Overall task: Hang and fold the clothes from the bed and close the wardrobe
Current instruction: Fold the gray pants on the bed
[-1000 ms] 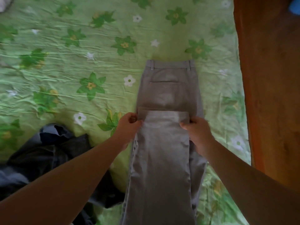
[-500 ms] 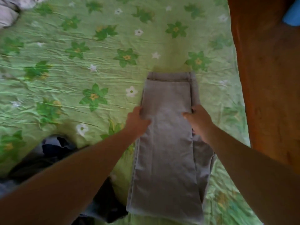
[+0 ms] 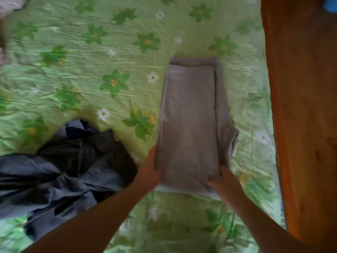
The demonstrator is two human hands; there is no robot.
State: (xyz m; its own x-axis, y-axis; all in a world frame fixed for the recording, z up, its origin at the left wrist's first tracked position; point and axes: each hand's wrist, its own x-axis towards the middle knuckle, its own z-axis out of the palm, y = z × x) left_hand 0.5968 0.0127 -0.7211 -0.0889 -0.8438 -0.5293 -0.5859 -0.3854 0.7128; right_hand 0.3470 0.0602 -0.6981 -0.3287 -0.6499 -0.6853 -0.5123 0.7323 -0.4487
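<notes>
Grey trousers point(image 3: 189, 115) lie folded in half lengthwise on the green flowered bedspread point(image 3: 91, 73), waistband at the far end. My left hand point(image 3: 148, 172) grips the near left corner of the fold, thumb on top. My right hand point(image 3: 223, 181) grips the near right corner, fingers curled round the cloth's edge. A crumpled dark blue garment point(image 3: 63, 165) lies to the left of my left arm.
A brown wooden surface point(image 3: 300, 106) runs along the bed's right side. A blue object point(image 3: 331, 5) shows at the top right corner. Pale cloth point(image 3: 9, 4) lies at the top left corner.
The trouser legs were carried up and laid over the waistband. Both hands then slid back from the middle of the trousers to the near folded end.
</notes>
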